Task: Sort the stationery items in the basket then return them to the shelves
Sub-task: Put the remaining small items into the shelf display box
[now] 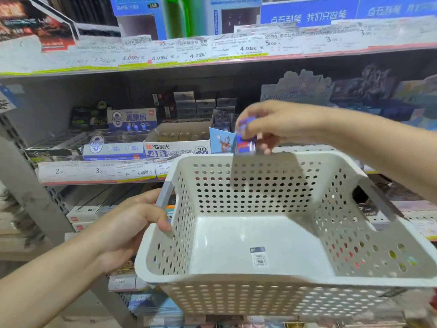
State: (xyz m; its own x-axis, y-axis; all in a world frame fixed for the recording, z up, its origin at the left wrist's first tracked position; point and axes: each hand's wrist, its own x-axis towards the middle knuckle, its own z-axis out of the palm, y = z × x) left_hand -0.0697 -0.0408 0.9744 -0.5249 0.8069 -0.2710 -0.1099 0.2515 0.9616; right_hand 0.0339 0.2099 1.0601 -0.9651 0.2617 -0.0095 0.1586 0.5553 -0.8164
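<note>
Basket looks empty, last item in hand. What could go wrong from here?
1. The right hand only pinches the small blue pack above the basket rim; it could slip.
2. It could land in the neighbouring 4B eraser box.
3. The left hand alone holds the basket; it may tip.

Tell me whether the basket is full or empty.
Empty: the basket shows only its bare floor and a barcode sticker. The right hand holds a small blue pack above its far rim.
</note>
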